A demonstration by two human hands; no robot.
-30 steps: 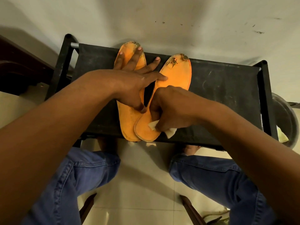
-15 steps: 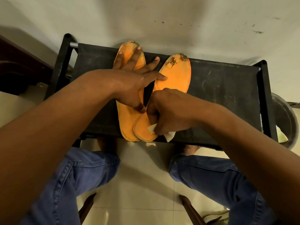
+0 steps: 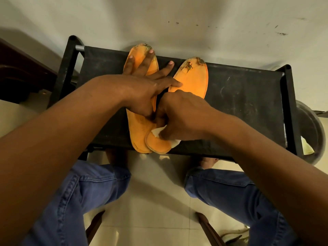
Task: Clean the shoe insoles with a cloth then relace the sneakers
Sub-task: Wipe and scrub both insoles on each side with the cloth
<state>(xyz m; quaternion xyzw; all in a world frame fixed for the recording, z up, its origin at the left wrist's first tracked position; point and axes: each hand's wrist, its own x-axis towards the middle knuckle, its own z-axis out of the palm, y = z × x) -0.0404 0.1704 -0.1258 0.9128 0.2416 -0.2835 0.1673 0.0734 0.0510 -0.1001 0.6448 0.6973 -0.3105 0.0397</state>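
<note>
DESK: Start at 9 o'clock. What is there?

FIELD: A person's left hand (image 3: 142, 93), grip released, fingers straight and fanned toward 12 o'clock. It presses flat on the left insole (image 3: 137, 133), a long orange tongue with a fuzzy top. The insole's toe, at 12 o'clock, is dirtied with dark crumbling. Two fingertips lie on that insole, another reaches the bare fabric beside it, and the forefinger touches the inner edge of the right insole (image 3: 192, 77).

DESK: And that one?

FIELD: Same orange, same rounded shape, tilted toward 1 o'clock, with a brown-green scuffed patch at its toe. Its heel overlaps the left insole's heel at 6 o'clock, at the near edge of the worktop (image 3: 239, 107).

DESK: The worktop's make?

FIELD: Black woven fabric stretched taut in a black frame, with a grey metal tube (image 3: 79, 47) at 10 o'clock. The fabric is dusty and scratched pale.

DESK: Further right?

FIELD: The right hand (image 3: 182, 118), grip clenched on a small white cloth (image 3: 157, 131). The cloth is crumpled and pressed to the right insole's heel, and white corners show on both sides of the fingers.

DESK: Around the edges?

FIELD: Blue denim knees (image 3: 92, 189) at 7 and 5 o'clock over glossy cream floor tiles (image 3: 156, 192), a smudged pale wall (image 3: 177, 32) at 12, and a round dark tub (image 3: 312, 128) at 3 o'clock.
</note>
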